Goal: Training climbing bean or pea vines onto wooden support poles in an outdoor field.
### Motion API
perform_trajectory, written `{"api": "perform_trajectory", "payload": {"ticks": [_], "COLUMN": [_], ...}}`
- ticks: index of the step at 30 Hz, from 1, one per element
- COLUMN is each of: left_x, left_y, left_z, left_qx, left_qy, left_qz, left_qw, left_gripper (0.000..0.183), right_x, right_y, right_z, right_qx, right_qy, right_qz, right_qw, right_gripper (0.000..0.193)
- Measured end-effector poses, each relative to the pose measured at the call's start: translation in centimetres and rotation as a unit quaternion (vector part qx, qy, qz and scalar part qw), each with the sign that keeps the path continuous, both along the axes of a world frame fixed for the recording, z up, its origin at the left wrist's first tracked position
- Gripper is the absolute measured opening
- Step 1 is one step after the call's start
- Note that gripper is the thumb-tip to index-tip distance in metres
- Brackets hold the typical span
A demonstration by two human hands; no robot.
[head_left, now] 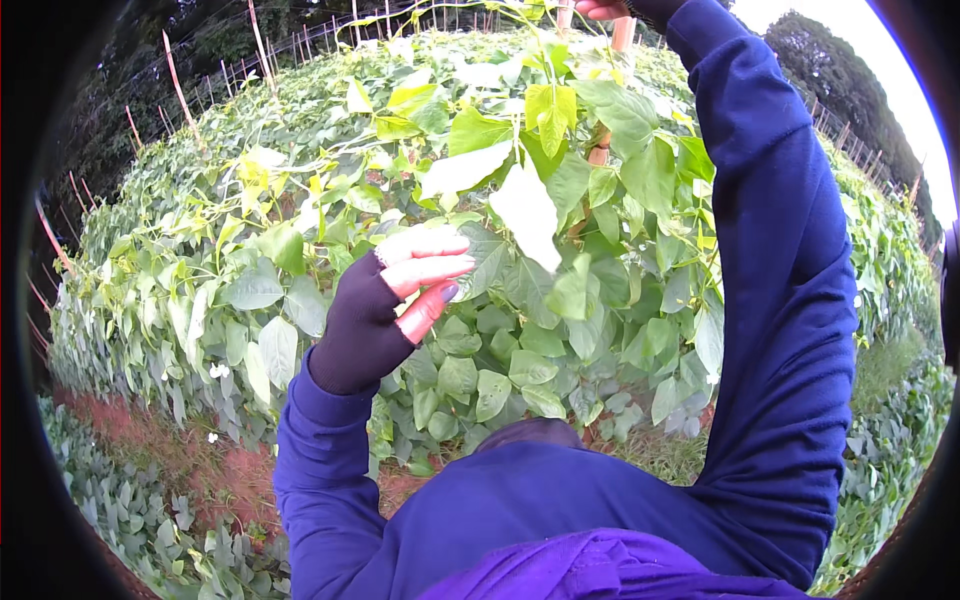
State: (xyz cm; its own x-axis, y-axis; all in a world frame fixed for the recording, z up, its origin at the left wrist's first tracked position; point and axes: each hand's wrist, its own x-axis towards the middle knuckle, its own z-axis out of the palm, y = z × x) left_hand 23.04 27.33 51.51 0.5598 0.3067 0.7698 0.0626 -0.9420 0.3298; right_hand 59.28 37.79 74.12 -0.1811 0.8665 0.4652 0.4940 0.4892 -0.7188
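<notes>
My left hand (395, 300), in a dark fingerless glove, is raised in front of the climbing bean plants (460, 375). Its bare fingers stretch out to the right, thumb a little apart below them, and nothing shows in them. Their tips are beside a broad green leaf (485, 260); whether they touch it I cannot tell. My right arm reaches far up, and my right hand (612, 8) is cut off by the top edge. Its visible fingers are near the top of a wooden stake (622, 35) and a thin vine; what they hold, if anything, is hidden.
Dense vines spread over the field, with several thin stakes (180, 80) standing at the far left. Reddish soil (235, 485) runs along the foot of the plants. Low leafy plants (130, 520) grow at the lower left. Dark trees (830, 70) rise at the far right.
</notes>
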Motion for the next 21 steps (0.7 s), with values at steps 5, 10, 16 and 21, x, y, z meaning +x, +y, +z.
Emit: {"api": "perform_trajectory", "payload": {"ticks": [5, 10, 16, 21], "left_x": [-2.1, -1.5, 2.4, 6.8], "left_y": [0.3, 2.0, 9.2, 17.4], "left_z": [-0.5, 2.2, 7.0, 10.1], "left_qx": [0.005, 0.054, -0.057, -0.088], "left_qy": [-0.028, -0.031, -0.032, -0.045], "left_qz": [0.047, 0.111, 0.144, 0.171], "left_qw": [0.999, 0.992, 0.987, 0.980], "left_gripper": [0.029, 0.023, 0.030, 0.040], "right_x": [-2.0, -2.3, -1.8, -1.3], "right_y": [2.9, 11.3, 15.0, 13.4], "right_z": [2.0, 2.0, 3.6, 3.9], "right_qx": [0.231, 0.203, 0.196, 0.252], "right_qy": [-0.715, -0.722, -0.817, -0.795], "right_qz": [-0.329, -0.357, -0.167, -0.137], "right_qw": [0.573, 0.556, 0.516, 0.534], "right_gripper": [0.023, 0.017, 0.016, 0.021]}}
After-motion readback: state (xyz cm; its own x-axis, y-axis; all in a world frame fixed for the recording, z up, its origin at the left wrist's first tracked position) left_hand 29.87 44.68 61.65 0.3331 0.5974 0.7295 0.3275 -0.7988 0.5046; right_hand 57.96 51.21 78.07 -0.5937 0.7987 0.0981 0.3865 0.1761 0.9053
